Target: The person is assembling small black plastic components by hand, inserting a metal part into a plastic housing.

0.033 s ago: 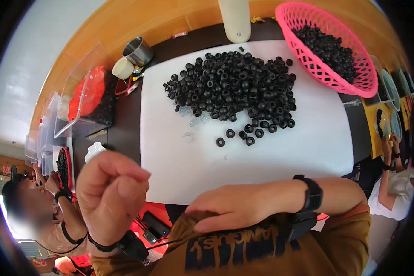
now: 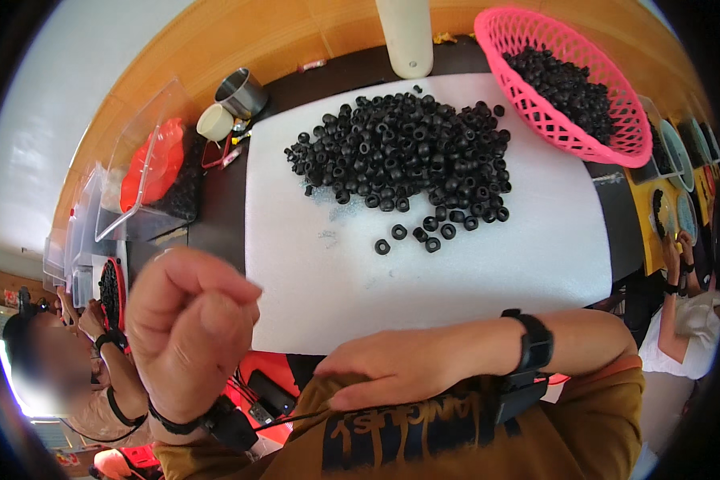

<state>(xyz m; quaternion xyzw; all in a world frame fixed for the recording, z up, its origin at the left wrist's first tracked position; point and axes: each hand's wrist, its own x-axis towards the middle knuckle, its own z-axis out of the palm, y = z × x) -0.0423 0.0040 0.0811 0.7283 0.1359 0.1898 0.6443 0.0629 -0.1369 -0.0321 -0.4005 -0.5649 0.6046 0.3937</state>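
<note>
Beyond and to the right of the fingertips of the left hand (image 2: pixel 192 332), up ahead of the knuckles of the right hand (image 2: pixel 400 364): heap of black beads (image 2: pixel 400 148) on white board (image 2: pixel 312 280), well apart from both hands. Long axis left to right, crosswise to the left fingers' line of reach. Spilled on the near side, toward the fingers: a few loose beads (image 2: pixel 432 245), closest of all to either hand. Nearer by knuckles, the right; by fingertips, too close to call. Left fingers clenched, thumb against forefinger, overlapping the board's left edge in view; cannot tell about anything tucked inside. Right fingers slack, parted, pointing left, nothing visible in grasp, in front of brown shirt (image 2: pixel 584 408); contact with cloth unclear. Past the heap, farther right of all fingers: pink basket (image 2: pixel 528 108) with black pieces (image 2: pixel 564 92) inside. Ahead of left fingertips, beside the heap: bluish specks (image 2: pixel 340 210), too small to make out.
</note>
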